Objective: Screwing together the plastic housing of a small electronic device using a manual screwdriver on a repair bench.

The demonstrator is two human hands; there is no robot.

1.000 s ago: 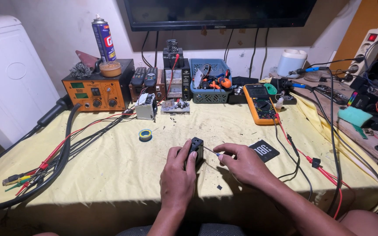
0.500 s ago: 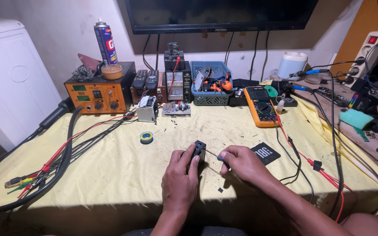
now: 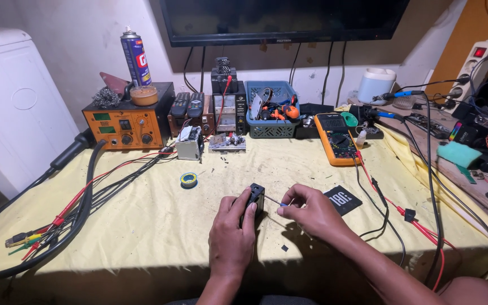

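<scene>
Sitting by the wall, a blue basket (image 3: 271, 129) holds tools; left hand (image 3: 232, 231) grips a small black box (image 3: 255, 197), right hand (image 3: 310, 210) pinches a thin tool (image 3: 273, 200) at it.

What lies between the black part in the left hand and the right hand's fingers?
In the head view, a thin screwdriver shaft bridges the black part and the right hand.

Electronics repair workshop: soldering station (image 3: 126, 123), multimeter (image 3: 337, 139), solder roll (image 3: 188, 179), tangled test leads (image 3: 74, 200).
</scene>
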